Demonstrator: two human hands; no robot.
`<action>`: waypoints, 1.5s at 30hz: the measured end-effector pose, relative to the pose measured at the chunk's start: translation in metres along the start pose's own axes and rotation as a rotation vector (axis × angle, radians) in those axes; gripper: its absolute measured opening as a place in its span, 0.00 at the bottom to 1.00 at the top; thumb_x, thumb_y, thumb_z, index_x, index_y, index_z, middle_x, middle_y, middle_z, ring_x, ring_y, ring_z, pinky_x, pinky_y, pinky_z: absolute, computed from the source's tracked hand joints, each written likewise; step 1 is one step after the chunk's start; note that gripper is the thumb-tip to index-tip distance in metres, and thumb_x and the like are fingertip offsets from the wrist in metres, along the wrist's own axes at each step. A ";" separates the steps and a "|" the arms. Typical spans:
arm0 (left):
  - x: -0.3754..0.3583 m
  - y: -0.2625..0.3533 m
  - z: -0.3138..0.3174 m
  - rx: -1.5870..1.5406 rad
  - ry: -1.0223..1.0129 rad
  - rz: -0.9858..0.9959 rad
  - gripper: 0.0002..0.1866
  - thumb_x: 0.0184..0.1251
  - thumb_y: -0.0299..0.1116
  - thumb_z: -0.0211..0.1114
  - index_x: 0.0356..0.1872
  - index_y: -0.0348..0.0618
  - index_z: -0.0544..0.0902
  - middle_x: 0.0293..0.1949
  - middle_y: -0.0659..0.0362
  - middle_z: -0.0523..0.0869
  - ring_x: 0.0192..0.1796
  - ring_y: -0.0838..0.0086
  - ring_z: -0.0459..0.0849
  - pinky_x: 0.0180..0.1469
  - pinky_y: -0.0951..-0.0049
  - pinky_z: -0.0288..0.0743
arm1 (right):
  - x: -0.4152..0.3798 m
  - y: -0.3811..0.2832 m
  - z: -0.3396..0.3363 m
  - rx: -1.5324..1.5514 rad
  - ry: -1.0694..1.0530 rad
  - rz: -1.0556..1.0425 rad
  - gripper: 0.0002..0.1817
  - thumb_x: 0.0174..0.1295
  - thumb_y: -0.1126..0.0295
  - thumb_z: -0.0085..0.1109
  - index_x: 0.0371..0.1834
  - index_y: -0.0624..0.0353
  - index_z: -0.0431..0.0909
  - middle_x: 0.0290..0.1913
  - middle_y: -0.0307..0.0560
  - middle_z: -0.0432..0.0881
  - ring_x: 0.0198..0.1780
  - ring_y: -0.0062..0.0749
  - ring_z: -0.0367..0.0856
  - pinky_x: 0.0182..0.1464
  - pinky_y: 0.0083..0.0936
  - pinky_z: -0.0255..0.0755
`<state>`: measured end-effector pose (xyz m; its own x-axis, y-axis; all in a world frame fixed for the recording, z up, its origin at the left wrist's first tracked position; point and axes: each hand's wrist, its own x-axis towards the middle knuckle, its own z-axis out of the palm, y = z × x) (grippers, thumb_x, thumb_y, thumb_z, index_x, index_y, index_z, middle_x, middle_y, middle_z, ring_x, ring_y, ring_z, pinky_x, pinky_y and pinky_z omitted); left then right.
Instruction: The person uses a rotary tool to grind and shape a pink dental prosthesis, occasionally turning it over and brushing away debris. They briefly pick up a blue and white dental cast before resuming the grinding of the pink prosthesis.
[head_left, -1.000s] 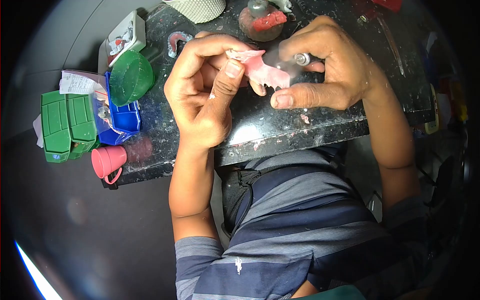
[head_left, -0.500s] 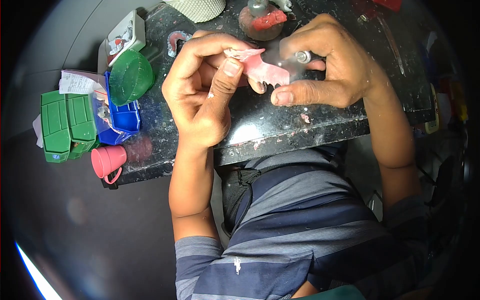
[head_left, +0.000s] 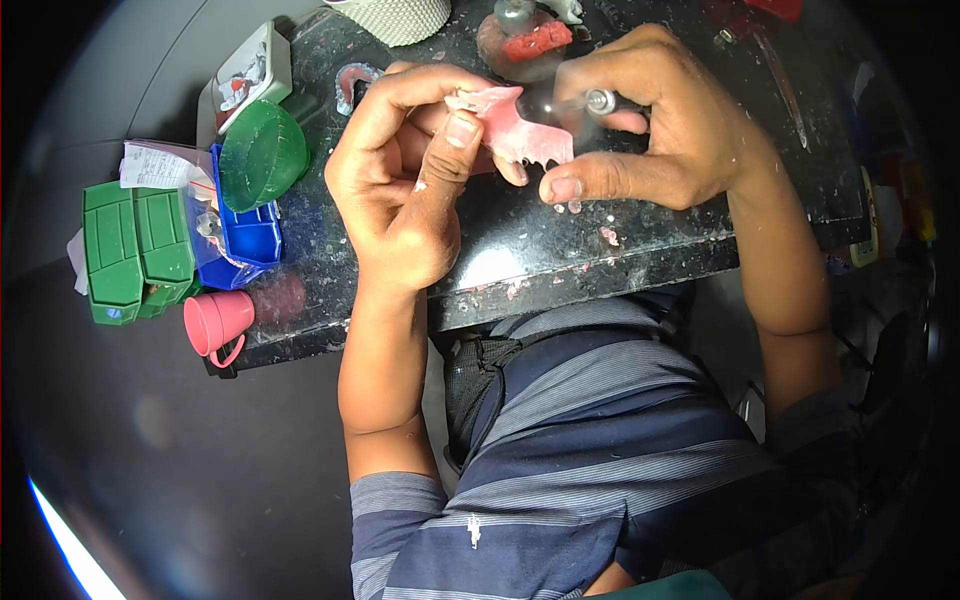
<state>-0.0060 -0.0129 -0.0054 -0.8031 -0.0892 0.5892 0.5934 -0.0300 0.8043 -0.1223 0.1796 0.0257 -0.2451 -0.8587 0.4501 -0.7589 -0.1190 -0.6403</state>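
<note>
Between thumb and fingers, my left hand (head_left: pixel 405 195) pinches a pink denture base (head_left: pixel 528 136) with a notched lower edge. My right hand (head_left: pixel 680 125) grips a rotary handpiece (head_left: pixel 602 101), whose metal nose points left at the denture base. The bur end is blurred, close beside the plate's upper right edge. My right thumb reaches out near the notched edge. Both hands are raised over the dark, dusty table (head_left: pixel 620 245).
To the left are a green bowl (head_left: pixel 262 155), a blue tray (head_left: pixel 250 235), green trays (head_left: pixel 135 250) and a pink cup (head_left: pixel 218 322). A plaster model with red wax (head_left: pixel 535 42) and a white basket (head_left: pixel 405 20) stand behind. A slim tool (head_left: pixel 785 85) lies far right.
The denture base has tilted and shifted slightly up and left in my left hand. My right hand and the handpiece have moved a little up and left too.
</note>
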 end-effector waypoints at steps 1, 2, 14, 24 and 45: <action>0.000 0.000 0.000 -0.001 -0.001 0.000 0.09 0.75 0.20 0.59 0.50 0.25 0.78 0.43 0.47 0.84 0.36 0.69 0.87 0.37 0.71 0.86 | 0.000 -0.001 -0.002 -0.034 -0.024 0.006 0.19 0.52 0.56 0.77 0.33 0.61 0.85 0.21 0.40 0.81 0.17 0.23 0.72 0.19 0.21 0.60; 0.000 0.001 0.000 -0.007 0.002 -0.011 0.09 0.75 0.20 0.59 0.50 0.25 0.78 0.43 0.47 0.84 0.35 0.69 0.87 0.37 0.71 0.86 | 0.000 -0.001 -0.003 -0.068 -0.048 0.012 0.20 0.52 0.55 0.77 0.33 0.62 0.84 0.21 0.40 0.81 0.17 0.24 0.72 0.19 0.21 0.61; 0.000 -0.001 -0.002 0.004 0.038 0.030 0.09 0.75 0.19 0.59 0.51 0.24 0.77 0.45 0.44 0.85 0.36 0.69 0.88 0.37 0.70 0.87 | -0.002 -0.001 0.002 -0.021 -0.017 0.090 0.22 0.55 0.57 0.77 0.40 0.67 0.85 0.26 0.47 0.85 0.26 0.28 0.84 0.23 0.22 0.75; 0.001 0.002 -0.002 0.034 0.050 0.026 0.10 0.74 0.21 0.60 0.50 0.24 0.78 0.46 0.44 0.86 0.33 0.69 0.88 0.37 0.72 0.86 | -0.004 0.005 0.005 -0.006 0.047 0.057 0.23 0.55 0.56 0.78 0.41 0.66 0.85 0.26 0.46 0.85 0.26 0.27 0.84 0.23 0.21 0.76; 0.002 0.000 -0.004 0.042 0.038 0.051 0.10 0.74 0.21 0.61 0.50 0.24 0.79 0.45 0.45 0.85 0.34 0.69 0.88 0.36 0.71 0.86 | -0.005 0.006 0.003 -0.048 0.025 0.060 0.25 0.54 0.55 0.78 0.42 0.68 0.85 0.26 0.48 0.86 0.26 0.29 0.86 0.25 0.22 0.79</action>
<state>-0.0071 -0.0167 -0.0044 -0.7687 -0.1271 0.6268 0.6302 0.0169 0.7763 -0.1238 0.1813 0.0180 -0.3052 -0.8509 0.4276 -0.7702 -0.0435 -0.6363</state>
